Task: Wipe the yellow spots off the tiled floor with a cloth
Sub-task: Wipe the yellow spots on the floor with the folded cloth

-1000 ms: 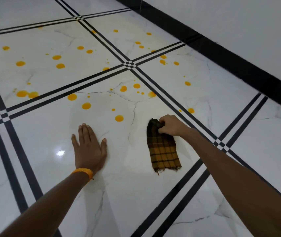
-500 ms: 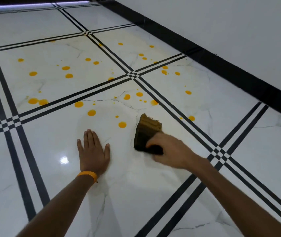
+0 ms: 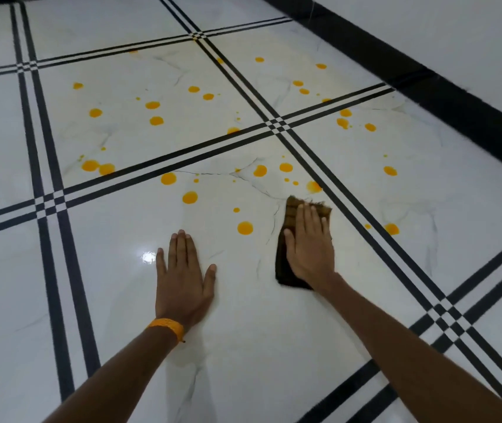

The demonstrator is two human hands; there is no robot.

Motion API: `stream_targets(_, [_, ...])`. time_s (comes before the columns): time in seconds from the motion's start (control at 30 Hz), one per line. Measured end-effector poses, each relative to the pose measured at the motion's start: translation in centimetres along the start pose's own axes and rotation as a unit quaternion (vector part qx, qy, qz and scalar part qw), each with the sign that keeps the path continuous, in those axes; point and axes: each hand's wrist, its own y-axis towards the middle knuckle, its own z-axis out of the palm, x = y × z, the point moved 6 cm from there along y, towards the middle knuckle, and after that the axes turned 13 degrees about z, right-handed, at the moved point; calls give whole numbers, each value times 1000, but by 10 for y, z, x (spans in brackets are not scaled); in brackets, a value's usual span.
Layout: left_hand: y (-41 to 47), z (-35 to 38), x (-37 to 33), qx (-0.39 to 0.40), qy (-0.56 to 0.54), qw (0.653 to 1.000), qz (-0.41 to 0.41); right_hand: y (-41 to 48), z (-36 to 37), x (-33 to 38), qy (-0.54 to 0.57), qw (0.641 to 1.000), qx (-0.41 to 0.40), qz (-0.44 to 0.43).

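Dozens of yellow spots left across the tiled floor, most on the far tiles, several on the near tile ahead of both hands. Early in the wipe, by the look of it: only the strip nearest the body reads clean. Next, probably a flat sweep leftward or forward, enough downward pressure to lift the nearest large spot without smearing it, then on toward the cluster by the black grout lines.

Right hand spread wide, palm down, fingers straight, pressing the cloth flat to the tile; no pinch, no curl. Dark folded cloth showing at the fingertips and along the thumb side, frayed edge just short of a spot by the stripe. Left hand also splayed open, palm planted on bare tile, empty, bracing weight, orange wristband at the wrist. Both forearms stretched forward, near straight.
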Motion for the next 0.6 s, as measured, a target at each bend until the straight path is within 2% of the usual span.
stream_targets(0.07, [0, -1, 1, 2, -7, 1000, -7, 30, 3, 22, -3, 999, 5, 43])
stream_targets(0.17, [4, -3, 4, 12, -6, 1000, -7, -8, 14, 68, 4, 998, 24, -62])
stream_targets(0.23, [-1, -5, 6, 12, -1, 1000, -12, -54, 14, 47, -1, 988, 54, -142])
stream_targets(0.27, [-2, -5, 4, 13, -4, 1000, -11, -65, 8, 21, -3, 986, 65, -151])
stream_targets(0.3, [-4, -5, 3, 18, -3, 1000, -9, -65, 4, -2, -5, 988, 58, -145])
stream_targets(0.37, [-3, -5, 0, 7, 2, 1000, -6, -31, -6, -39, -15, 997, 24, -70])
stream_targets(0.43, [3, -4, 2, 3, 8, 1000, -14, 20, -7, -31, -25, 1000, 6, 0])
stream_targets(0.5, [4, 0, -1, 11, 13, 1000, -13, 38, -2, 10, -27, 1000, 6, -1])
stream_targets(0.53, [3, 1, 0, 11, 15, 1000, -11, 31, 4, 32, -27, 999, 1, -24])
stream_targets(0.6, [-1, 2, -2, 19, 7, 1000, -14, -11, 17, 63, -26, 991, 28, -132])
